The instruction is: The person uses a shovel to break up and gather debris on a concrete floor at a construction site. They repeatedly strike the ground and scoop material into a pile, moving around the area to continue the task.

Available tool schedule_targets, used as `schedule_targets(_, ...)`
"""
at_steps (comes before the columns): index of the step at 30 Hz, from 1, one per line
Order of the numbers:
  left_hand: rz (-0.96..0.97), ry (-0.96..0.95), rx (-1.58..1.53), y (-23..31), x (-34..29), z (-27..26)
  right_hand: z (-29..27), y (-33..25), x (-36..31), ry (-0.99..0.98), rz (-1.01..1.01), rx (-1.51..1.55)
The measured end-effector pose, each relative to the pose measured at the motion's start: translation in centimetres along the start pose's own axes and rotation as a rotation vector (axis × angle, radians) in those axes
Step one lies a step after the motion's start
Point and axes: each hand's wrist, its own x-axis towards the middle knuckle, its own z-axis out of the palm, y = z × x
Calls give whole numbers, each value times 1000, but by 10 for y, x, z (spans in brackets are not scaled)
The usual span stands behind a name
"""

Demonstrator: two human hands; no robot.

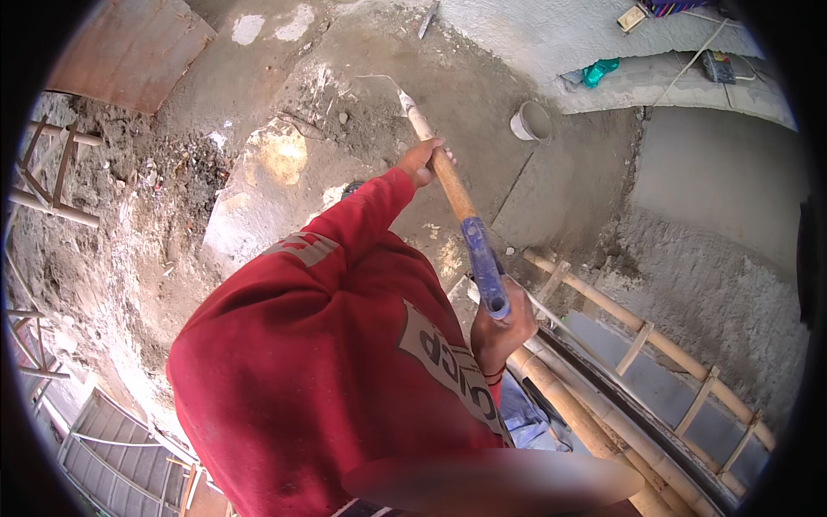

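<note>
A long shovel [453,185] with a wooden shaft and a blue handle end slants across the middle of the view, both my hands closed round it. My left hand [419,162] wraps the shaft about midway, arm stretched forward in a red sleeve. Lower down and to the right, my right hand [510,320] grips the blue handle [484,263]. At the far end, the metal socket [407,102] and thin blade edge lie over grey, wet-looking mortar [370,103] on the ground. The blade is seen nearly edge-on, so whether it carries anything cannot be told.
A pale bucket [530,122] stands right of the shovel. A wooden ladder [680,362] and bamboo poles [573,396] lie at the lower right. A rusty sheet [138,52] is at the far left, with rubble [185,185] below it. A green bag [599,72] rests on a ledge.
</note>
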Motion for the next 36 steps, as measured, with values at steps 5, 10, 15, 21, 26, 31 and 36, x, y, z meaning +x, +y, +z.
schedule_targets(5,7,-252,7,10,-8,40,-39,-17,62,-11,-102,-20)
schedule_targets(10,14,-345,62,15,-38,80,-61,-36,103,-59,-240,-73)
schedule_targets(15,38,-224,472,27,-4,39,-17,-36,139,-312,-343,-39)
schedule_targets(21,290,270,1690,61,17,-152,145,72,122,-529,-594,-134)
schedule_targets(26,354,756,1174,64,-99,-252,142,95,152,-460,-662,-13)
schedule_targets(31,318,1094,852,26,-168,-279,132,100,250,-468,-414,-215)
schedule_targets(36,273,971,659,-26,-181,-282,94,83,357,-242,-110,-116)
